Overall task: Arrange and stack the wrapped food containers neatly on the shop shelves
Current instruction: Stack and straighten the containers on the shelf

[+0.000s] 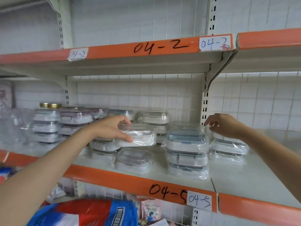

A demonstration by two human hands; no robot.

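Observation:
My left hand (112, 128) grips a plastic-wrapped white container (140, 138), held in the air above a single container (132, 160) on the shelf (244, 181). To the right stands a stack of blue-lidded wrapped containers (187, 152). My right hand (224, 126) hovers above and to the right of this stack, with loosely curled fingers that hold nothing. A lower stack of wrapped containers (228, 149) sits below that hand. Further stacks (47, 128) (75, 121) (154, 119) fill the shelf's left and back.
The orange-edged shelf above (146, 48) is marked 04-2; the front lip (123, 178) is marked 04-5. A slotted upright (205, 101) stands behind my right hand. Gold-lidded jars (50, 105) sit at the back left. Red and blue bags (91, 212) lie below.

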